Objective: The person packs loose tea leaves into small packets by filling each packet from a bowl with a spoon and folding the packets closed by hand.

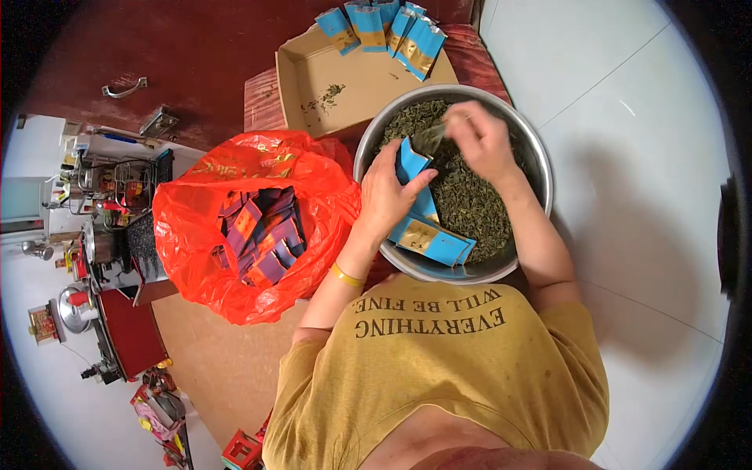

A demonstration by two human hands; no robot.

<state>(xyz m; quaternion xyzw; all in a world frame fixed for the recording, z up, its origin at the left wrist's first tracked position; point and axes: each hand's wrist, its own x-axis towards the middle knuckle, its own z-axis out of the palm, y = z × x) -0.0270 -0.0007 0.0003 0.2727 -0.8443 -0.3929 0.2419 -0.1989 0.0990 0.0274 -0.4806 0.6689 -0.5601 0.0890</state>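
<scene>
My left hand point(385, 190) grips a blue foil packet point(410, 162), its open end turned up and to the right. A see-through plastic inner bag point(428, 141) sticks out of that packet. My right hand point(482, 141) has its fingers pinched at the upper end of this inner bag; the fingertips partly hide it. Both hands are over a round metal basin point(546, 160) holding dark green dried tea leaves point(476, 207). Several blue and gold packets point(431, 239) lie on the leaves at the basin's near side, below my left hand.
Left of the basin is a red plastic bag point(184, 243) with many purple and orange packets point(274, 227). Behind stands a shallow cardboard box point(356, 86) with leaf scraps and blue packets point(423, 47) along its far side. A white tiled surface point(627, 235) lies to the right.
</scene>
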